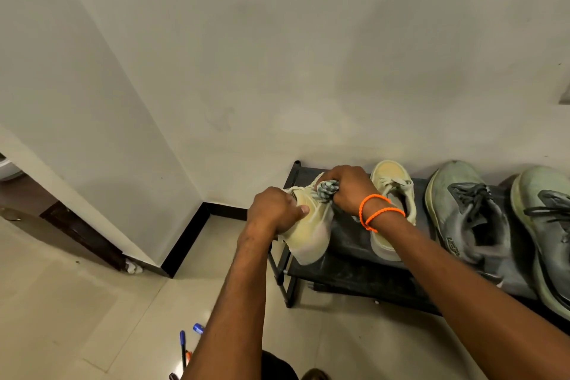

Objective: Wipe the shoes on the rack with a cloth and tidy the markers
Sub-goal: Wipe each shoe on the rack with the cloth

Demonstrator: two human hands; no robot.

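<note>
We hold the cream shoe (308, 225) lifted at the rack's (348, 237) left end, toe toward us, left hand (273, 210) gripping its side, right hand (347, 187) clenching the cloth (327, 190) against its far collar.

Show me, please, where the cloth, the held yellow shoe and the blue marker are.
cloth (327, 191), head view, bunched middle.
held yellow shoe (311, 233), head view, side panel.
blue marker (183, 345), head view, barrel.

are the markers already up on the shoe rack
No, the markers lie on the tiled floor beside the left forearm, apart from the black shoe rack.
</note>
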